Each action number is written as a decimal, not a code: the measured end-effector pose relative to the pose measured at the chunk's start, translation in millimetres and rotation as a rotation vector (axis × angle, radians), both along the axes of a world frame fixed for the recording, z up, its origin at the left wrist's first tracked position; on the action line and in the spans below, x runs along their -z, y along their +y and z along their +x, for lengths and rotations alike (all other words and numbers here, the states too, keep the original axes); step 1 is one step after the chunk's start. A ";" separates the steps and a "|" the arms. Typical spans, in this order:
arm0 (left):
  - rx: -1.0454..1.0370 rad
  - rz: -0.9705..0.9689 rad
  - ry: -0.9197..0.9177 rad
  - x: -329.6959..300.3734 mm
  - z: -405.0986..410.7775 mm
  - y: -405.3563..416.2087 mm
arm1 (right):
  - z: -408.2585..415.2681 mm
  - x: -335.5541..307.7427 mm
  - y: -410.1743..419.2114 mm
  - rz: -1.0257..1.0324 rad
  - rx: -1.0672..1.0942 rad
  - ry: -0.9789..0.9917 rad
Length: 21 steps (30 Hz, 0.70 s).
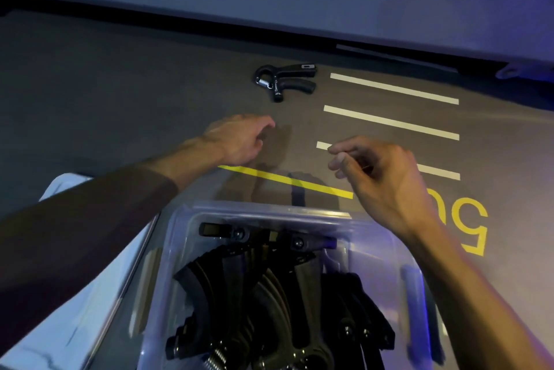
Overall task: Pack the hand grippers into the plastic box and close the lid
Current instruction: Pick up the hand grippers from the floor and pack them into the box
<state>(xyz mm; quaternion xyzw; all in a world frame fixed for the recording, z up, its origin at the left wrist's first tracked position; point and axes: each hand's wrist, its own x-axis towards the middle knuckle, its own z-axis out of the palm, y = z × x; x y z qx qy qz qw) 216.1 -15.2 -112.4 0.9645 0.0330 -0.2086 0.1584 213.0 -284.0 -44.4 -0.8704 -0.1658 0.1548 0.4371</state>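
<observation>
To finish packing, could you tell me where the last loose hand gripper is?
The loose hand gripper lies on the floor beyond the left hand, left of the white stripes.

Both hands reach forward, empty. The left hand [239, 139] is palm down with fingers curled loosely; the right hand [380, 181], just beside it, has its fingers bent inward.
</observation>
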 end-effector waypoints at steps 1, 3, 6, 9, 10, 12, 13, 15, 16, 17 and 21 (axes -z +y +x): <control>0.003 0.016 0.014 7.1 12.1 0.6 | 3.7 4.1 1.0 -0.005 0.003 0.019; -0.025 0.040 0.032 19.7 35.2 3.2 | 10.4 11.3 1.9 -0.032 0.003 0.046; -0.097 0.065 0.065 33.9 64.8 4.6 | 19.2 18.3 1.7 -0.046 -0.011 0.083; -0.114 0.074 0.074 42.6 84.7 -3.1 | 24.7 23.4 1.0 -0.109 -0.053 0.127; -0.109 0.088 0.066 44.8 88.6 -6.0 | 26.1 25.4 0.5 -0.133 -0.067 0.136; -0.097 0.116 0.029 47.4 92.7 -10.3 | 27.6 28.4 -0.7 -0.163 -0.086 0.147; -0.092 0.127 0.003 47.4 94.0 -11.4 | 27.6 28.7 -1.4 -0.172 -0.091 0.148; -0.081 0.151 -0.054 43.0 95.3 -12.4 | 27.2 28.4 -2.4 -0.185 -0.093 0.143; -0.078 0.160 -0.083 40.7 95.2 -12.3 | 26.7 27.7 -3.2 -0.186 -0.091 0.140; -0.080 0.159 -0.109 38.2 93.4 -12.2 | 25.8 25.8 -3.8 -0.185 -0.088 0.137; -0.154 0.073 -0.131 27.5 69.6 -14.0 | 19.3 16.2 -6.7 -0.164 -0.076 0.118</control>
